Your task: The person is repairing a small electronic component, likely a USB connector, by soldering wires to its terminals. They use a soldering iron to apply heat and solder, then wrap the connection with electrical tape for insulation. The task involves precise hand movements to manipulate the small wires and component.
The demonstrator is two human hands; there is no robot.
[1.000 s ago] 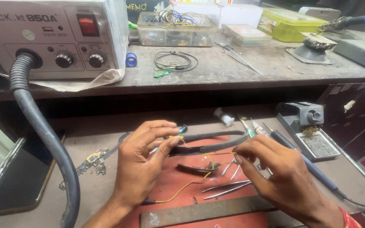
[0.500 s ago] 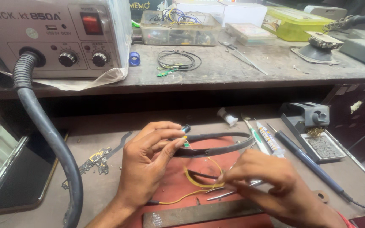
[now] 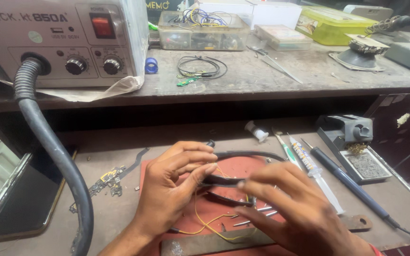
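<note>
- At the far left a grey hot-air station (image 3: 62, 42) stands on the upper shelf (image 3: 285, 83), and its ribbed black hose (image 3: 53, 156) curves down toward the near left edge.
- On the lower worktop (image 3: 119, 208), left of the hands, a small circuit scrap with a flat ribbon (image 3: 112, 175) lies loose.
- The left hand (image 3: 174, 187) is curled, its fingertips pinched on one end of a thin black curved band (image 3: 243, 155) that loops over the red mat (image 3: 236, 168).
- Thin yellow wires (image 3: 209, 225) trail from the band across the mat, toward the near edge.
- The right hand (image 3: 295, 208) is blurred, its fingers bent over the band's near part; whether it grips the band I cannot tell.
- Metal tweezers (image 3: 250, 220) lie on the mat, partly hidden under the right hand.
- Right of the hands lie a glue tube (image 3: 309, 163) and a dark-handled soldering iron (image 3: 352, 187).
- Further right stands a grey iron stand with a sponge tray (image 3: 352, 142).
- On the shelf behind, a coil of black wire (image 3: 202, 66) lies near a clear parts box (image 3: 205, 31).
</note>
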